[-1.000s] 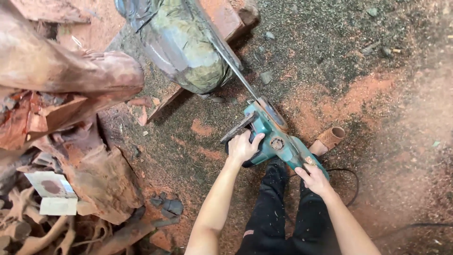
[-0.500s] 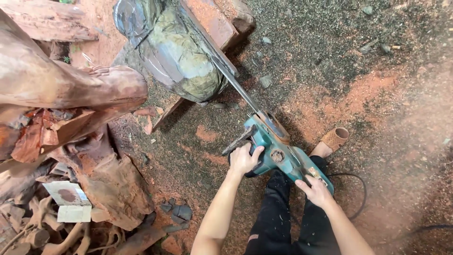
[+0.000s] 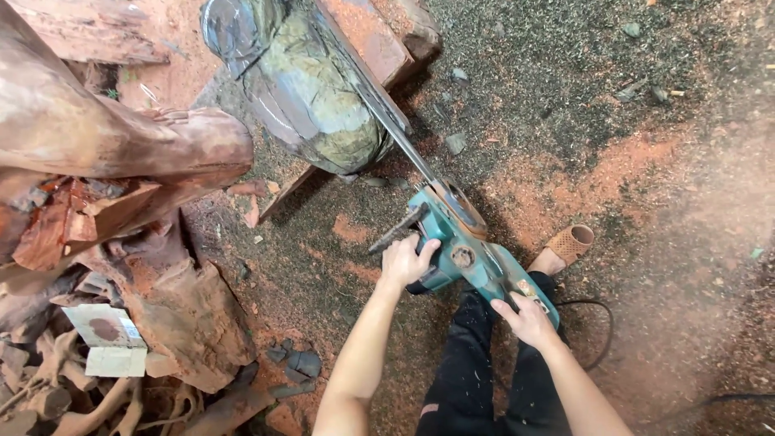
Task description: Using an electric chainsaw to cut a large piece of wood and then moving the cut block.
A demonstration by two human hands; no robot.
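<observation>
Gripping a teal chainsaw [image 3: 464, 250]: left hand [image 3: 408, 260] forward, right hand [image 3: 529, 319] behind.

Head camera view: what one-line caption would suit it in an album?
Both hands, left hand and right hand, hold a teal chainsaw, its bar against a greenish log over sawdust-strewn ground.

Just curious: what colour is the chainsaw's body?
Teal green, seen from the head view: chainsaw.

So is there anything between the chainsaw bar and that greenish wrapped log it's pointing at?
Nothing visible. The chainsaw is held by the left hand and the right hand, and its bar already lies against the greenish log, beside a reddish plank.
</observation>
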